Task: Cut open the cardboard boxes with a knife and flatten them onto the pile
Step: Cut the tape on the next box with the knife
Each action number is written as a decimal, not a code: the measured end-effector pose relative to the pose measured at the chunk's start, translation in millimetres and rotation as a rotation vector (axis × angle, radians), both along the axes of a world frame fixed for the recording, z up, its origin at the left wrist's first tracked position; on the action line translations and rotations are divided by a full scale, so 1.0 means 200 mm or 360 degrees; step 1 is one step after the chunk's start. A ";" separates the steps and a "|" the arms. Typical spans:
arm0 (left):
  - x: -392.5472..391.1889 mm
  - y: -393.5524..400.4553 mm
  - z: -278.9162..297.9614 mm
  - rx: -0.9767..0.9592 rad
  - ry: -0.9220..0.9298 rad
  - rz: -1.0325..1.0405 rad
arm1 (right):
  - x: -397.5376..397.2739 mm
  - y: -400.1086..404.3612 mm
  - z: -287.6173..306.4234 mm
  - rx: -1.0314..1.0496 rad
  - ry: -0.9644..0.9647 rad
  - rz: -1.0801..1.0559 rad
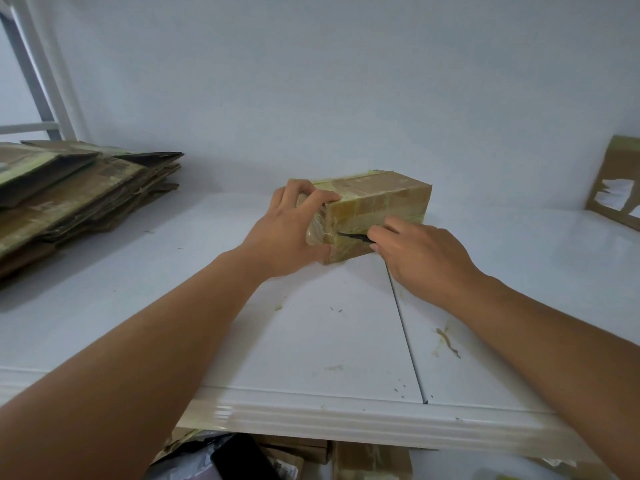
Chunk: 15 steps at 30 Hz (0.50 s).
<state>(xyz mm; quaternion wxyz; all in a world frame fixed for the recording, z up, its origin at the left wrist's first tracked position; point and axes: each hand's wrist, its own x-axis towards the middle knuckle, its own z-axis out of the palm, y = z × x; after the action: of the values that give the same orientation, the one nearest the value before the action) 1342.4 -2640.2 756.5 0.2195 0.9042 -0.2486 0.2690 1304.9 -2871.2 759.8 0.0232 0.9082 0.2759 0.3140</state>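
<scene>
Two bare forearms are reaching in from the near edge toward the cardboard box (377,209), which is sitting on the white tabletop (311,334) just ahead of both hands. Its walls are brown corrugated board wrapped in glossy yellowish tape, with crinkled clear film bunching at the end under the left hand.

That left hand (291,230) is clamping the box's near-left end, fingers curling over the top edge and thumb pressing low against the corner. Just to its right, the right hand (419,254) is closing around the knife (353,236), whose thin dark blade is lying along the taped seam on the front face and pointing toward the left thumb.

The main risk, as I judge it, is the blade running along slick tape and jumping into the left thumb, which is sitting directly in the line of the cut. Layered tape may also be gripping the blade, inviting a hard push and a sudden slip. The smooth tabletop could be letting the light box skid if the left hand's hold eases.

Well off to the left of the left hand, the pile (79,199) of flattened boards is lying in ragged, dog-eared layers. Far to the right of the right hand, a cardboard sheet (616,188) with a torn white label is leaning against the pale wall (329,81). Small tape scraps are dotting the tabletop under the right forearm.
</scene>
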 end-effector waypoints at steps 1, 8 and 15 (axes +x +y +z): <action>0.00 0.00 0.00 -0.0002 0.0004 -0.0005 | 0.00 0.00 0.00 -0.0006 -0.0003 -0.0006; 0.01 0.02 0.01 0.0016 0.0033 -0.0014 | 0.03 -0.03 -0.01 -0.0020 -0.0022 -0.0118; 0.01 0.07 0.03 -0.0017 0.0149 -0.0067 | 0.05 -0.09 -0.01 -0.0015 -0.0037 -0.0223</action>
<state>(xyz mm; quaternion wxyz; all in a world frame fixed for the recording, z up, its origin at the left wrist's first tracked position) 1345.0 -2626.3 761.7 0.2414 0.9092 -0.2555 0.2232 1314.8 -2889.1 756.8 0.0526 0.9214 0.2129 0.3208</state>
